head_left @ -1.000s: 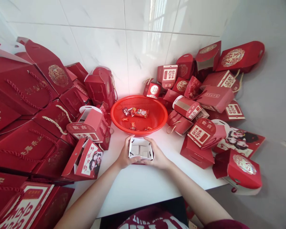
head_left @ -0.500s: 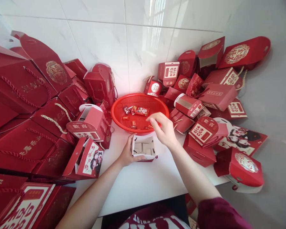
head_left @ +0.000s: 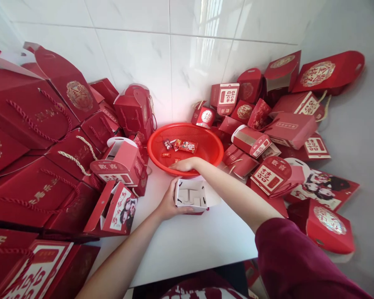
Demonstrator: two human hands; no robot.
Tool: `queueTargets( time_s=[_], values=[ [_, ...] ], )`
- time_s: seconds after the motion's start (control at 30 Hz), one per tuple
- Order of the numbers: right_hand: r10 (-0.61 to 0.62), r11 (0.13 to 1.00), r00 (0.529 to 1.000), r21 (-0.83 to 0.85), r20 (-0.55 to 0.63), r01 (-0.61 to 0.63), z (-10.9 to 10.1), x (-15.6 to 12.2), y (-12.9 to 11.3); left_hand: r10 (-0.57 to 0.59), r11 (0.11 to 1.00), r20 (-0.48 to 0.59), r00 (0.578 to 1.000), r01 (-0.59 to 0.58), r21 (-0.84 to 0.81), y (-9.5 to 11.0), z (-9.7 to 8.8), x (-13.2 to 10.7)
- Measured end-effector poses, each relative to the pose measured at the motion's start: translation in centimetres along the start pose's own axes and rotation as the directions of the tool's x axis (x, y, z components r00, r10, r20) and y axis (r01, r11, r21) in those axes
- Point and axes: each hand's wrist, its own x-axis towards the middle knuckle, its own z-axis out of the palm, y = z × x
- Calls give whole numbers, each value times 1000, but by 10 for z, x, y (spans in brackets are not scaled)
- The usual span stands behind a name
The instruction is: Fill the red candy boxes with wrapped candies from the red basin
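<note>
My left hand (head_left: 167,203) grips the left side of a small open-topped red box (head_left: 191,195) with a white inside, which stands on the white table (head_left: 187,245). My right hand (head_left: 183,165) reaches over the box into the red plastic basket (head_left: 212,143). It lies palm down on the basket's near bottom, fingers stretched to the left over some candies hidden beneath it. Several wrapped candies (head_left: 182,145) lie farther back in the basket.
Large red gift bags with rope handles (head_left: 34,137) pile up on the left. Smaller red gift boxes (head_left: 269,174) crowd the right side and the back by the tiled wall (head_left: 174,62). A red box with a white label (head_left: 120,166) stands just left of the basket.
My right hand let go of the small box, rose over it and went down into the basket. My left hand kept its hold on the box.
</note>
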Motion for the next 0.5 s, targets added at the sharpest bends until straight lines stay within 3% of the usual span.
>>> queueTargets(
  time_s=[0.13,0.27,0.5],
  values=[
    [22,997,995,66,92,-28,-11,-9,-7,-9,1000,-5,1000,9,13,0,0,1],
    [27,987,995,156,97,-42,-16,-20,-16,5,1000,2,1000,-5,13,-2,-1,0],
    [114,929,990,364,-88,-74,-12,-52,-23,4,1000,14,1000,-4,-1,-3,-3,0]
  ],
)
